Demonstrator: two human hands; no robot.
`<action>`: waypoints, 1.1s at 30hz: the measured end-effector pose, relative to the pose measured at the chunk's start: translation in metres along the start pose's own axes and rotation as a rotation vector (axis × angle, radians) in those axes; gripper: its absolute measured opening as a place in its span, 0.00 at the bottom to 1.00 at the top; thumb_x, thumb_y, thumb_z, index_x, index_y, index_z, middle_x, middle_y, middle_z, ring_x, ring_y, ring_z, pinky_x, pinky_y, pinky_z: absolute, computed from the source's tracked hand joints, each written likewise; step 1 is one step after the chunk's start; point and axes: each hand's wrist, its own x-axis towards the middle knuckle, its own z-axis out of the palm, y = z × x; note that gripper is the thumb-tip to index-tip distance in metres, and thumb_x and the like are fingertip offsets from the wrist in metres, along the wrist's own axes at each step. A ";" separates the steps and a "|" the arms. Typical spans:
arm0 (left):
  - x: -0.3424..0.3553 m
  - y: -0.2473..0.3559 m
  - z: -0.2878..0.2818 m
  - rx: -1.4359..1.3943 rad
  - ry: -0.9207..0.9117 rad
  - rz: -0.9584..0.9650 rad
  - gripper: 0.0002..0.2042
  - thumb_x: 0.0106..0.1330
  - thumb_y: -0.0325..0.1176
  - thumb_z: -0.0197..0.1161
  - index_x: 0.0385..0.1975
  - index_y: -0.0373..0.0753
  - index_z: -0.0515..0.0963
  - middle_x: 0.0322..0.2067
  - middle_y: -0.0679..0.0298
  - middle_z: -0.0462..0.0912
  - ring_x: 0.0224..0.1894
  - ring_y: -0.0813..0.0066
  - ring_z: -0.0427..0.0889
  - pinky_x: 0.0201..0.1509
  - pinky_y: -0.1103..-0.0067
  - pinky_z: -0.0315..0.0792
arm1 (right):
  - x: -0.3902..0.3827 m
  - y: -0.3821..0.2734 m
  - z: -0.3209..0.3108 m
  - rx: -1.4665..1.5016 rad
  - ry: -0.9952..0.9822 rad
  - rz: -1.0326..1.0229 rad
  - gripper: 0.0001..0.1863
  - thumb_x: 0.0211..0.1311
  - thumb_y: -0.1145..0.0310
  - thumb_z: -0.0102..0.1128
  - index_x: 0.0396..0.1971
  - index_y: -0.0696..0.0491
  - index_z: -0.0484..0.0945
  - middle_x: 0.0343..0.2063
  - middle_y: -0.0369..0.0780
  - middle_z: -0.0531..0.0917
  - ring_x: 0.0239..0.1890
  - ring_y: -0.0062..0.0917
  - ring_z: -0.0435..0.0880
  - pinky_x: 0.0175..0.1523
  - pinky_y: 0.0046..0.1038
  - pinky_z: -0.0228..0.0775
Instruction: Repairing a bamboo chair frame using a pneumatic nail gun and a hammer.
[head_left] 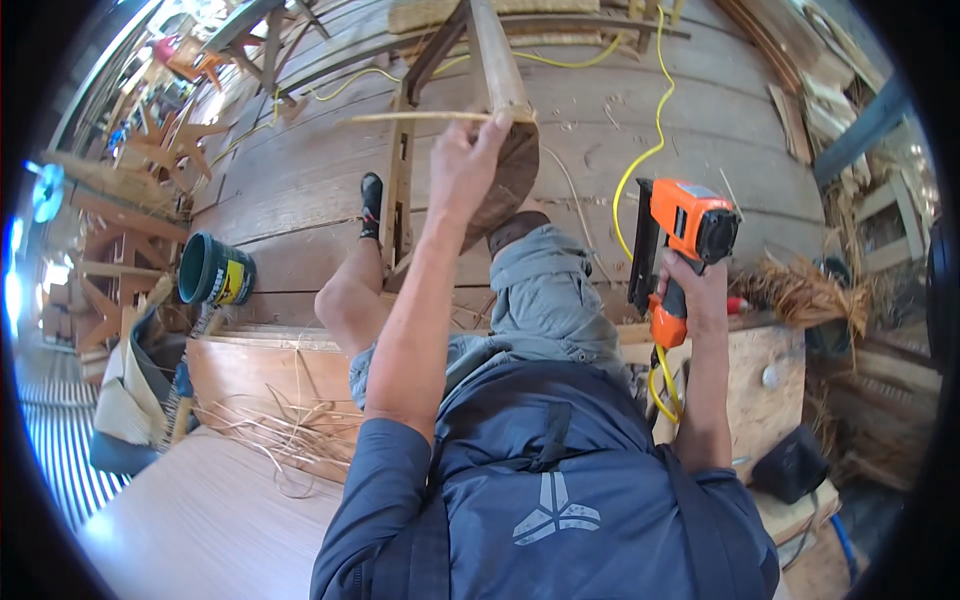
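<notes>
My left hand (465,165) is closed on a thin, pale cane-like strip (395,117), pinching it against the rounded end of a wooden beam (492,65). The strip sticks out to the left of the fingers. Below the hand, the beam's dark brown end face (515,165) hangs over my lap. Off to the right, my right hand (698,285) is wrapped round the grip of an orange and black air stapler (690,215). Its nose is apart from the beam. A yellow air hose (665,385) runs from the bottom of its grip.
Loose cane strips (285,430) lie on the wooden bench at left. A dark green bucket (218,270) stands on the plank floor (290,185), with star-shaped wooden pieces (165,140) beyond. More yellow hose (640,165) crosses the floor. Fibre bundles (810,295) and a black box-like object (790,465) sit at right.
</notes>
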 end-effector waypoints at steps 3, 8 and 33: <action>0.001 0.031 0.008 -0.317 -0.130 0.013 0.23 0.60 0.47 0.63 0.48 0.37 0.74 0.28 0.72 0.73 0.25 0.89 0.66 0.25 0.87 0.61 | -0.001 0.008 -0.009 -0.056 0.053 0.035 0.08 0.51 0.69 0.63 0.26 0.56 0.75 0.16 0.33 0.75 0.15 0.16 0.74 0.21 0.20 0.68; 0.018 0.004 0.033 -0.471 0.001 0.195 0.15 0.58 0.36 0.67 0.42 0.37 0.77 0.23 0.76 0.73 0.20 0.91 0.63 0.22 0.90 0.56 | -0.005 0.021 -0.015 -0.005 0.080 0.012 0.08 0.50 0.70 0.65 0.27 0.56 0.75 0.16 0.34 0.75 0.15 0.17 0.74 0.21 0.19 0.68; 0.006 0.028 0.036 -0.604 0.041 0.055 0.09 0.62 0.33 0.61 0.37 0.34 0.80 0.13 0.79 0.66 0.10 0.92 0.56 0.12 0.88 0.47 | 0.001 -0.002 -0.030 -0.121 0.011 -0.178 0.09 0.51 0.73 0.64 0.31 0.56 0.74 0.19 0.35 0.76 0.17 0.17 0.75 0.23 0.20 0.69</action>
